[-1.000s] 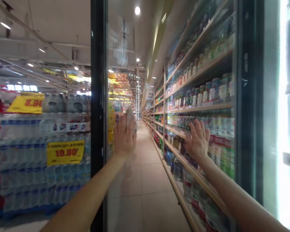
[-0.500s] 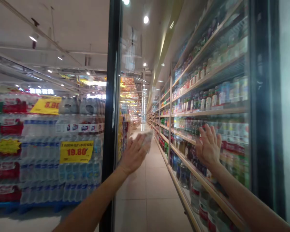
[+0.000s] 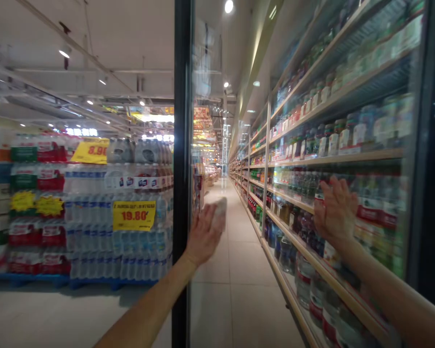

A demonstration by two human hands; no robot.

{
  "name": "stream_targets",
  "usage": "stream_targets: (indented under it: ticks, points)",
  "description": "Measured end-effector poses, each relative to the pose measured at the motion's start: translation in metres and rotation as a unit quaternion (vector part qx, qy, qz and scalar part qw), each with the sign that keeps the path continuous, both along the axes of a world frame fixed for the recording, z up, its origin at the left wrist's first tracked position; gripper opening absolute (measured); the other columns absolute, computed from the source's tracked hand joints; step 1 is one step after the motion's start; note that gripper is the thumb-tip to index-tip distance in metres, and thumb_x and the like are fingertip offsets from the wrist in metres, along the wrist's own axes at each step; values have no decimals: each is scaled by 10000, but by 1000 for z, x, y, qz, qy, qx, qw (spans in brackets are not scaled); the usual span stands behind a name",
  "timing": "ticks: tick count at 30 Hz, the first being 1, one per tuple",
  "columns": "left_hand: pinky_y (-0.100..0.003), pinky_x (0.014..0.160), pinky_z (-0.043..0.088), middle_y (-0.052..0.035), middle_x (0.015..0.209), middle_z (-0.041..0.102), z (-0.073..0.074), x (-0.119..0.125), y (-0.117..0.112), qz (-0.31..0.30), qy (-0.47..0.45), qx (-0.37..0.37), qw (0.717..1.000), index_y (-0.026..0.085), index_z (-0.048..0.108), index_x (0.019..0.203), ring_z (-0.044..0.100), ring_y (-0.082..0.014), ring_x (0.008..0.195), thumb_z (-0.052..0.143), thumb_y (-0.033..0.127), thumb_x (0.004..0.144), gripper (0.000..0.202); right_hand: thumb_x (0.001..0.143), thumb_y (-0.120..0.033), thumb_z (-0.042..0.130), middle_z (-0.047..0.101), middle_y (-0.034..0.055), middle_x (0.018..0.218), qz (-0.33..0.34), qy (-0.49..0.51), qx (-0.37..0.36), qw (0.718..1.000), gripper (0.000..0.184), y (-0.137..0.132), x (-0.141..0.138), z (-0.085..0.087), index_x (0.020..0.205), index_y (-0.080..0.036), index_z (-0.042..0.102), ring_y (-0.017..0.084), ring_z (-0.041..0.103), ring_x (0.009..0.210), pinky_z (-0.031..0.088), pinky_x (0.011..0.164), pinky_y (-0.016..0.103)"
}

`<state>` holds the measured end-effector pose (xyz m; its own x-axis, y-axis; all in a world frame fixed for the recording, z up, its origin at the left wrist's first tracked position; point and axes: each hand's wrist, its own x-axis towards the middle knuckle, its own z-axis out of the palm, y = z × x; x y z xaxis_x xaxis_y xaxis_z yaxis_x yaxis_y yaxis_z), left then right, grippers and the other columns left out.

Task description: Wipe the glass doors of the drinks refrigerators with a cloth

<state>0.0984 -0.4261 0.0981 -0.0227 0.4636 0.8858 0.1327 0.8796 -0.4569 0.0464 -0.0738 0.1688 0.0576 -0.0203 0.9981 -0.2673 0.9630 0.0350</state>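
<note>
1. Closer to the dark frame [image 3: 183, 145] of the glass panel [image 3: 210, 309], the left hand [image 3: 205, 234] has been moved since the earlier frame, while the frame itself has been shifted rightward across the view.
2. A pale cloth [image 3: 220, 212], blurred, is held under the extended fingers of the left hand, at the glass just beside the frame.
3. The right hand [image 3: 335, 210] is raised near the panel's other side, with its fingers spread and nothing grasped; whether the glass is touched cannot be told.
4. Shelves [image 3: 366, 155] lined with bottles are seen in the glass around the right hand, alongside a tiled floor [image 3: 246, 261].
5. To the left of the frame, packs of bottled water [image 3: 89, 208] are stacked on blue pallets [image 3: 94, 282]; the stack is marked by yellow price signs [image 3: 134, 216], one of them printed 19.80.
6. Lit lamps [image 3: 65, 51] are mounted overhead.
</note>
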Motion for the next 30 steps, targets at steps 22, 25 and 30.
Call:
stream_targets:
  ticks: [22,25,30]
  points:
    - [-447,1126,107,-59,1472,303,-21,-5,32,-82,-75,-277,954,262,482,1237,222,-226,1374,483,283,837,400,846,-284,466,390,130,1414,40,-32,141,989,564,-26,15,-51,1387,-210,328,278,302,1335,183,1081,536]
    - [-437,1132,84,-23,1470,312,-30,-5,36,-84,-85,-313,942,299,483,1231,219,-194,1375,469,313,852,380,840,-267,476,459,112,1365,86,-71,195,974,545,-45,26,-86,1369,-226,352,253,321,1328,175,1094,510]
    - [-471,1121,93,-64,1438,367,-26,-4,40,-43,-65,-192,978,266,469,1256,208,-238,1377,504,275,837,420,822,-232,503,424,106,1394,76,-75,159,981,535,-48,34,-111,1344,-257,389,269,299,1339,199,1083,518]
